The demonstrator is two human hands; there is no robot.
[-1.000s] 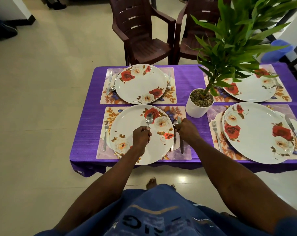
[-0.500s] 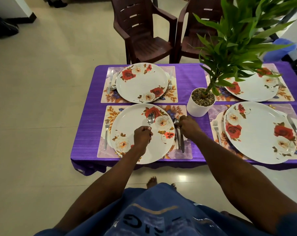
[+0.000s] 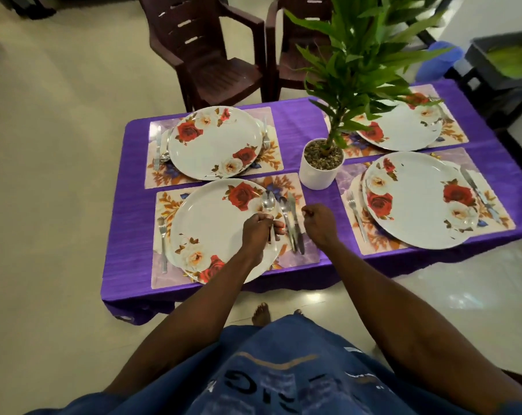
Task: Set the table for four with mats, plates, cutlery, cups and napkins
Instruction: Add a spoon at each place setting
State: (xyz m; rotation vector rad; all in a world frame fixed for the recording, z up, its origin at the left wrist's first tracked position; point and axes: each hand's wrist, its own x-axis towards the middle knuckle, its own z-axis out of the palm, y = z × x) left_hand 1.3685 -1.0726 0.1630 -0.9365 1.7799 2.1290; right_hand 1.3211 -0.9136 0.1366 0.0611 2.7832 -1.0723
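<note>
While left fingers (image 3: 264, 218) pinch a spoon (image 3: 268, 205) (bowl up), right fingers (image 3: 310, 211) curl, holding nothing.

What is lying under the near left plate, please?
A floral mat lies under the plate, on the purple cloth. A fork sits beside it. The mat's middle is covered, so anything there is hidden.

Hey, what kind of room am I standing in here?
Most likely a home dining area. A low table under a purple cloth carries four floral plates on mats, with a potted plant in the middle. Brown plastic armchairs wait on a tiled floor.
</note>
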